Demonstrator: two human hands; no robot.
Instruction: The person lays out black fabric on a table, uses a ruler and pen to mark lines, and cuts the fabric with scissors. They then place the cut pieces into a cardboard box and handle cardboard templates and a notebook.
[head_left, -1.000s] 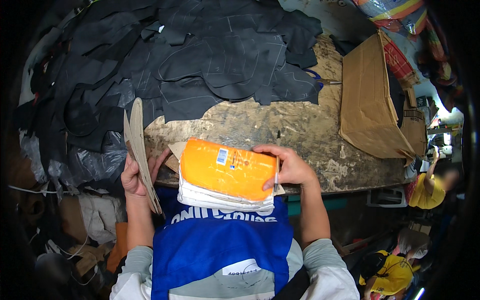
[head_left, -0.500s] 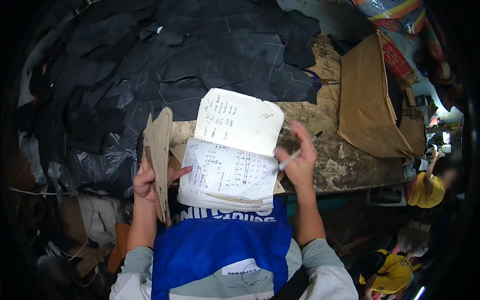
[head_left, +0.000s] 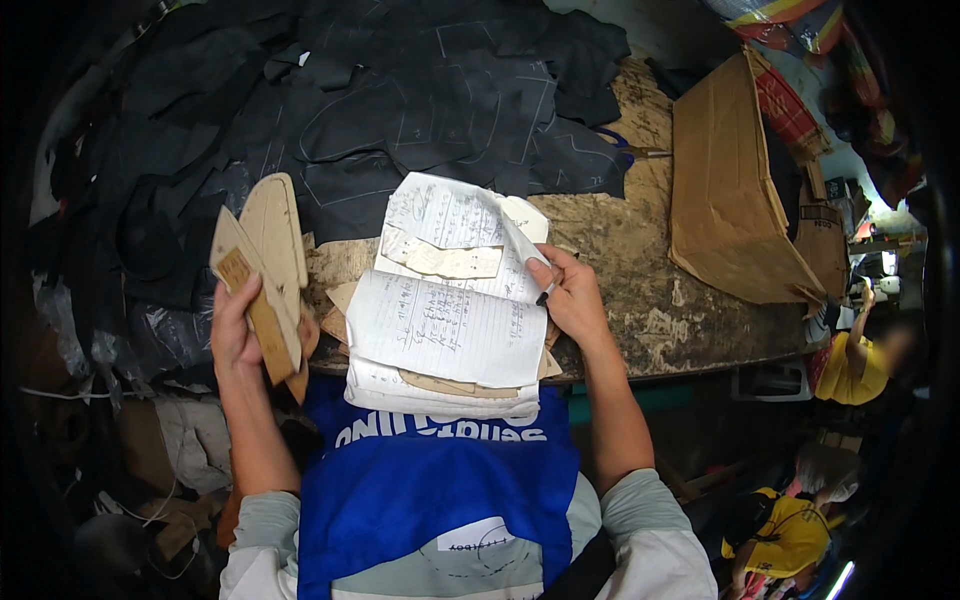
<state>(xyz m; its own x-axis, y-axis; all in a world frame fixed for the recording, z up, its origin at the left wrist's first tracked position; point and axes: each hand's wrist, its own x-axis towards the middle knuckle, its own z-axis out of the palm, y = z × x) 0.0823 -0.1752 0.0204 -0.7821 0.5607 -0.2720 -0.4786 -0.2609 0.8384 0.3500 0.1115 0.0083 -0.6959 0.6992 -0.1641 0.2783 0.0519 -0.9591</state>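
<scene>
An open notebook (head_left: 440,330) with handwritten lined pages lies at the table's front edge, partly over cardboard pieces. Across its upper page is a loose cream paper strip (head_left: 445,260). My right hand (head_left: 578,300) pinches the edge of a raised, curling page at the notebook's right side. A pen (head_left: 545,296) with a dark tip is also held in that hand. Left of the notebook, my left hand (head_left: 234,335) is closed around several stiff cardboard pattern pieces (head_left: 272,225), fanned apart and tilted; some of its fingers are hidden behind them.
Dark fabric pieces (head_left: 420,110) with chalk outlines cover the table's far and left parts. Blue-handled scissors (head_left: 618,145) lie at the fabric's right edge. An open cardboard box (head_left: 725,190) stands at the right. People in yellow shirts (head_left: 850,378) are beyond the table on the right.
My left hand has moved left with the cardboard pieces, which have spread apart. My right hand has come down onto the notebook, which now shows different pages and the paper strip.
</scene>
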